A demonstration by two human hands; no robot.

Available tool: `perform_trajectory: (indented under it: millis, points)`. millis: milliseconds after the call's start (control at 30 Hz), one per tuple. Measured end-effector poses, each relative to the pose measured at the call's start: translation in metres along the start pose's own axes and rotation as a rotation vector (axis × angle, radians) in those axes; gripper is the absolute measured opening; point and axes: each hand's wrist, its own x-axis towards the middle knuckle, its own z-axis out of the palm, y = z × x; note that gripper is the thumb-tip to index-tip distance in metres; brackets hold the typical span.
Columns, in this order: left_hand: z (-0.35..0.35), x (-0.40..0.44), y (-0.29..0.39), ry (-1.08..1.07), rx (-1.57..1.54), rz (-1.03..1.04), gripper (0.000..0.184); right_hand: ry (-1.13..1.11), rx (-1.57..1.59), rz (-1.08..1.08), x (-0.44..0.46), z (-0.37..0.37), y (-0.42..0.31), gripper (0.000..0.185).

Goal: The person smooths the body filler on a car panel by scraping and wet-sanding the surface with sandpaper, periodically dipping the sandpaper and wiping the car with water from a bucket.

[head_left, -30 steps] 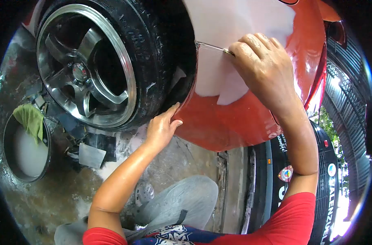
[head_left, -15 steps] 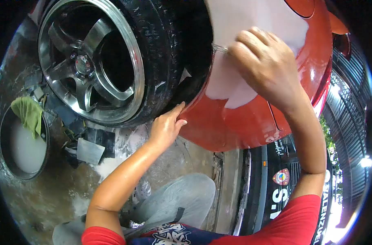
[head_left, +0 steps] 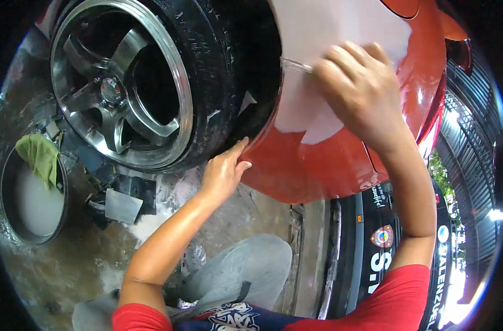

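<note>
My right hand [head_left: 360,91], slightly blurred, is closed against a whitish patch [head_left: 309,30] on the red car body panel [head_left: 312,171]. Whatever its curled fingers pinch is hidden beneath them. A thin line, like a seam [head_left: 295,63], runs from the wheel arch edge to those fingertips. My left hand [head_left: 224,172] rests at the lower rim of the wheel arch, fingers extended and thumb apart, touching the red panel beside the tire [head_left: 207,71]. Nothing shows in its grasp.
Left of the arch is a metallic five-spoke wheel rim [head_left: 112,91]. A dark bucket [head_left: 64,207] of cloudy liquid has a green cloth [head_left: 39,154] over its rim. Near it, dark sheets [head_left: 144,190] and a grey rectangular piece [head_left: 123,206] lie on the wet floor. A dark vehicle [head_left: 367,270] stands behind.
My right hand has shifted slightly downward over the whitish patch, and more of the thin line shows beside its fingertips. The left hand stays in place. The view has shifted slightly.
</note>
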Motion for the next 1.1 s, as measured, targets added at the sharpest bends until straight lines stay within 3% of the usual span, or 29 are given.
perform_trajectory:
  millis: [167, 333, 367, 567, 800, 1100]
  points:
    - [0.003, -0.001, -0.001, 0.063, 0.012, 0.043, 0.057, 0.079, -0.032, 0.034, -0.006, 0.009, -0.002, 0.011]
    - [-0.001, 0.000, 0.002, -0.003, 0.029, -0.032, 0.058, 0.138, -0.048, 0.060, -0.011, 0.015, -0.008, 0.011]
    - [-0.001, 0.001, 0.001, -0.016, 0.022, -0.044, 0.058, 0.072, 0.035, 0.141, -0.024, 0.005, -0.010, 0.024]
    - [0.001, 0.001, 0.000, 0.017, 0.010, 0.006, 0.057, 0.109, 0.103, 0.432, -0.102, 0.019, -0.029, 0.017]
    - [-0.002, -0.001, 0.007, -0.018, 0.019, -0.051, 0.059, 0.174, 0.094, 0.296, -0.044, -0.004, -0.016, 0.016]
    - [-0.004, 0.000, 0.004, -0.014, 0.048, -0.016, 0.058, 0.094, 0.079, 0.242, -0.036, 0.005, -0.009, 0.017]
